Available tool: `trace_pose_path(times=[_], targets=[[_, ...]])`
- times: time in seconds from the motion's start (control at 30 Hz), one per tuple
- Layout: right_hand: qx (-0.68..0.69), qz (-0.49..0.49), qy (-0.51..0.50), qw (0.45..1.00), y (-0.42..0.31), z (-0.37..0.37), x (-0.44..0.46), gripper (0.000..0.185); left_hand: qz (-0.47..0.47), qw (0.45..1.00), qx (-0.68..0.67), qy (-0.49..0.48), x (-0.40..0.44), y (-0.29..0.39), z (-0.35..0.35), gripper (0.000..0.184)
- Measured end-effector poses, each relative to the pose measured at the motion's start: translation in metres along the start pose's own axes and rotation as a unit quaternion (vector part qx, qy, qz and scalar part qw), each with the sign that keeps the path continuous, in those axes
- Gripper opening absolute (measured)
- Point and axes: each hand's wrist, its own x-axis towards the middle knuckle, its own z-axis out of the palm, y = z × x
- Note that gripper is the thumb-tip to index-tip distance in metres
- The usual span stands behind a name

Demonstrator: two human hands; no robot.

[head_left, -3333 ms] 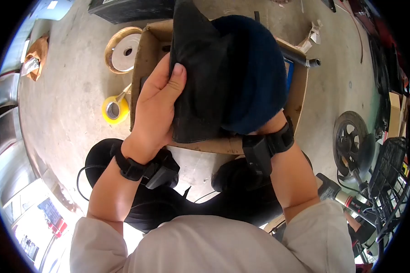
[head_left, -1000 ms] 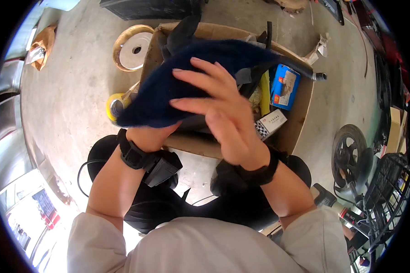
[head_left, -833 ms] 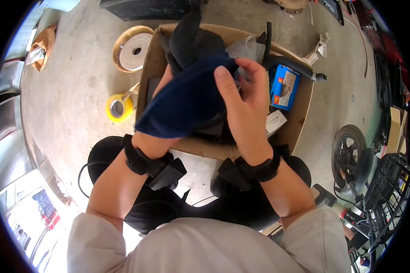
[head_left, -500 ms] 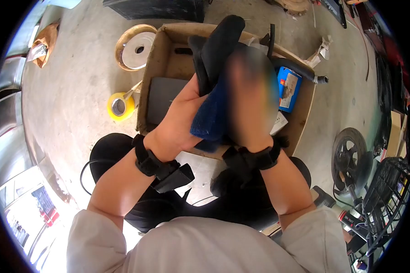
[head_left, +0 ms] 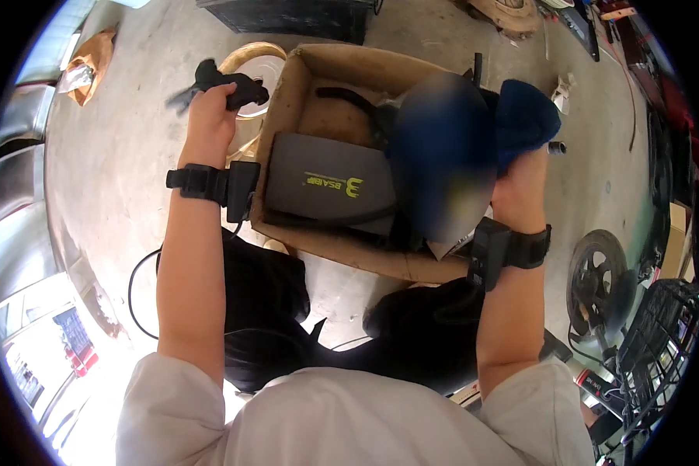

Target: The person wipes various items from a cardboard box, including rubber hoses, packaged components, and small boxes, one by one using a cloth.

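Note:
My left hand is closed on a crumpled black cloth item, held left of the cardboard box and above the white reel. Over the box's right side, my right hand grips a dark blue fuzzy cloth item. Part of the view beside that hand is blurred, so the cloth's full outline there cannot be made out. Inside the box, at the left, lies a dark grey case with yellow-green lettering. A black curved strip rests behind the case.
A white reel in a round basket stands left of the box. Behind is a black bin. A small wheel and a black wire basket are at the right. A brown paper bag lies far left.
My hands have moved apart. The left went left with the black cloth, and the right went right with the blue one. The grey case in the box is now more exposed.

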Motion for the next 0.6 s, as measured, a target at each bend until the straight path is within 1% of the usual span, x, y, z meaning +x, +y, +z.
trace_pose_path(times=[0.07,0.1,0.17,0.2,0.23,0.3,0.33,0.37,0.4,0.43,0.47,0.5,0.53,0.57,0.6], targets=[[-0.139,-0.023,-0.024,0.99,0.001,-0.007,0.007,0.038,0.033,0.999,0.009,-0.031,0.019,-0.008,-0.015,0.029],[-0.219,-0.04,-0.043,0.974,0.008,-0.013,0.015,0.038,0.05,0.998,0.013,-0.047,0.018,-0.007,-0.013,0.031],[-0.268,-0.049,-0.053,0.961,0.014,-0.021,0.016,0.039,0.005,0.992,-0.066,-0.104,0.018,0.001,-0.013,0.029],[-0.239,-0.045,-0.044,0.969,0.009,-0.017,0.016,0.038,-0.017,0.986,-0.106,-0.131,0.013,0.011,-0.01,0.029],[-0.214,-0.05,-0.04,0.975,0.005,-0.015,0.017,0.039,-0.057,0.992,-0.098,-0.05,-0.005,0.02,0.005,0.034],[-0.169,-0.069,-0.035,0.983,-0.004,-0.011,0.016,0.039,-0.018,0.998,-0.019,-0.052,-0.026,0.018,0.02,0.037],[-0.069,-0.032,-0.048,0.996,-0.01,-0.009,0.018,0.039,0.001,0.998,0.021,-0.052,-0.036,0.013,0.024,0.038],[0.032,0.008,-0.053,0.998,-0.016,-0.007,0.02,0.039,0.08,0.974,0.101,-0.188,-0.048,0.005,0.027,0.044],[0.212,0.098,-0.068,0.97,-0.025,-0.004,0.024,0.038,0.125,0.94,0.198,-0.247,-0.079,0.008,0.045,0.047],[0.383,0.185,-0.078,0.902,-0.03,-0.003,0.025,0.037,0.166,0.892,0.292,-0.302,-0.113,0.01,0.065,0.051],[0.264,0.149,-0.059,0.951,-0.031,0.002,0.022,0.034,0.201,0.865,0.305,-0.344,-0.132,-0.004,0.071,0.054],[0.139,0.111,-0.04,0.983,-0.032,0.015,0.017,0.031,0.235,0.835,0.316,-0.384,-0.147,-0.015,0.076,0.057],[0.013,0.045,-0.06,0.997,-0.029,0.021,0.013,0.029,0.255,0.839,0.276,-0.394,-0.163,-0.024,0.081,0.054],[-0.114,-0.022,-0.063,0.991,-0.027,0.028,0.01,0.029,0.277,0.84,0.234,-0.403,-0.176,-0.031,0.087,0.052],[-0.236,-0.113,-0.103,0.96,-0.019,0.03,0.005,0.029,0.294,0.833,0.243,-0.4,-0.178,-0.032,0.088,0.049]])
